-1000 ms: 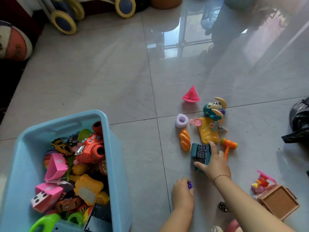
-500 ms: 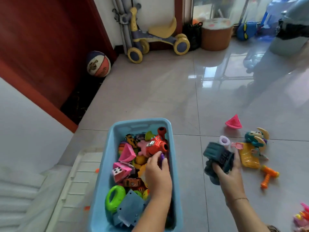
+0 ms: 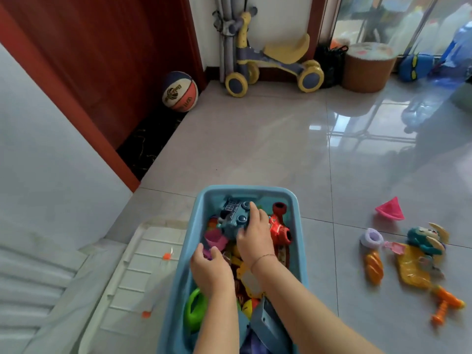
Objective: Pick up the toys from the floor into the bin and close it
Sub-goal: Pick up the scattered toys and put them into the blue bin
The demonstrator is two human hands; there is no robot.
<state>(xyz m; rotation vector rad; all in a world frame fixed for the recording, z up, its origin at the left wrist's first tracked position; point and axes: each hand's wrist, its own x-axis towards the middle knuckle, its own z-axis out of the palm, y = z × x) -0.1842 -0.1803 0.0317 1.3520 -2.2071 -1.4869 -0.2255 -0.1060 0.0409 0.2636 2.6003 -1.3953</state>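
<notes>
We've got the right hand (image 3: 254,236) clamped on the teal truck (image 3: 232,218) inside the bin (image 3: 297,226), left hand (image 3: 210,270) just beside it, can't tell if it holds anything; leftover bread toy (image 3: 374,267) and pink cone (image 3: 389,209) lie on the floor (image 3: 255,149) well right of both hands, right hand nearer.

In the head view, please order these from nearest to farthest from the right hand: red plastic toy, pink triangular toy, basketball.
1. Red plastic toy, in the blue bin, beside the right hand.
2. Pink triangular toy, on the floor to the right.
3. Basketball, far off by the dark red door.
</notes>
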